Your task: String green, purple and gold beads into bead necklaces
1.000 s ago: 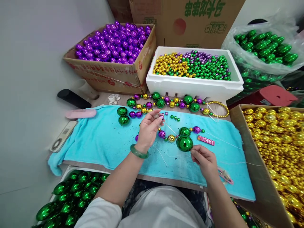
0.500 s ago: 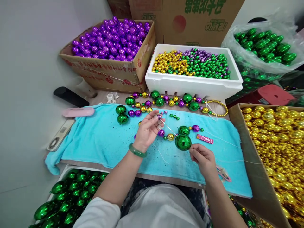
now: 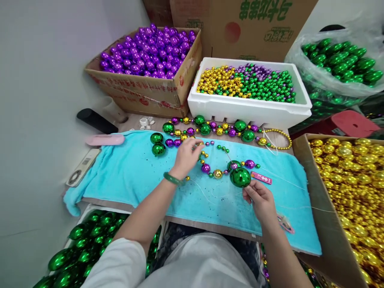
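My right hand (image 3: 261, 198) pinches the lower end of a large shiny green bead (image 3: 240, 177). A thin needle (image 3: 227, 155) sticks up past this bead, carrying a small purple bead (image 3: 234, 165). My left hand (image 3: 186, 157), with a green bangle (image 3: 173, 179) on its wrist, reaches over the towel with thumb and fingertips together at a tiny bead beside small purple beads (image 3: 211, 143). Between the hands lies a strung section with a purple bead (image 3: 205, 168) and a gold bead (image 3: 217, 174). Small green beads (image 3: 223, 148) rest behind it.
A blue towel (image 3: 126, 176) covers the table. Behind it lie a finished-looking bead string (image 3: 205, 129) and a white foam box (image 3: 249, 110) of small beads. Cardboard boxes hold purple beads (image 3: 150, 52) and gold beads (image 3: 360, 192). A pink lighter-like packet (image 3: 261, 178) lies near my right hand.
My left hand has let go of the small purple bead, now on the needle, and moved slightly back to the loose beads. My right hand has shifted slightly right with the green bead.
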A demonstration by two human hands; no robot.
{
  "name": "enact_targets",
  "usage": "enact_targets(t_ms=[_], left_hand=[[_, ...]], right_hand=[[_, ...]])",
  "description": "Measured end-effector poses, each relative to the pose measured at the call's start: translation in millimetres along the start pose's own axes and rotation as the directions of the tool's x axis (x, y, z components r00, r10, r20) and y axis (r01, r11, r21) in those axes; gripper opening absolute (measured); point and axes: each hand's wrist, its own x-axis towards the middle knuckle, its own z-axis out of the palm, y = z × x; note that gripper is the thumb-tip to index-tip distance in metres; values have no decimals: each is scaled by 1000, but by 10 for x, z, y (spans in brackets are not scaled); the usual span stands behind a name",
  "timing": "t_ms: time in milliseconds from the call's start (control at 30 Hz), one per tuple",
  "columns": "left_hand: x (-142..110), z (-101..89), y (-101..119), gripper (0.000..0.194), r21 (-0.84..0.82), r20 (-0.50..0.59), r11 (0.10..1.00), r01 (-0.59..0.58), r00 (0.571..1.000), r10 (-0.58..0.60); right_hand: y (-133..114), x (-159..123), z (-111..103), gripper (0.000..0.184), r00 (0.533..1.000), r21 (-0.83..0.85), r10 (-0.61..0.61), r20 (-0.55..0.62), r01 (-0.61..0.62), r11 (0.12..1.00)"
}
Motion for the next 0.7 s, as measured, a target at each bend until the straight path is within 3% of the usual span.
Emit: enact_targets(t_ms=[67, 133, 200, 267, 433, 500, 567, 600, 633, 667, 700], left_hand=[[260, -88, -178, 18, 254, 41, 967, -17, 999, 6], [490, -112, -313, 23, 384, 219, 916, -120, 975, 36], [648, -73, -386, 26, 453, 412, 862, -227, 911, 24], [736, -2, -410, 30, 500, 517, 821, -276, 856, -28], [786, 99, -360, 35, 513, 544, 812, -278, 837, -57], [741, 73, -298, 36, 496, 488, 833, -247, 872, -33], [631, 22, -194, 36, 321, 352, 941, -109, 936, -12], [551, -6, -125, 34, 125, 276, 992, 3, 960, -38], [459, -34, -48, 33, -135, 225, 982, 130, 969, -97], [360, -57, 35, 31, -403, 223, 879, 254, 959, -174], [262, -77, 122, 29, -611, 268, 706, 358, 933, -241]], right_hand=[[-20, 5, -36, 31, 1000, 4, -16, -9, 16, 1000], [-48, 8, -56, 31, 999, 5, -34, -24, 34, 999], [-70, 11, -57, 30, 998, 7, -53, -34, 53, 999], [-84, 13, -44, 30, 997, -1, -65, -36, 65, 998], [-124, -3, -25, 31, 997, -24, -68, -32, 67, 997], [-142, -18, -42, 31, 997, -28, -68, -33, 67, 997], [-153, -40, -64, 31, 997, -26, -72, -42, 70, 997], [-155, -54, -70, 30, 996, -22, -72, -45, 71, 997], [-153, -69, -70, 30, 997, -17, -70, -42, 69, 997], [-150, -85, -63, 30, 997, -14, -66, -34, 65, 998], [-145, -101, -48, 29, 998, -13, -61, -21, 61, 998]])
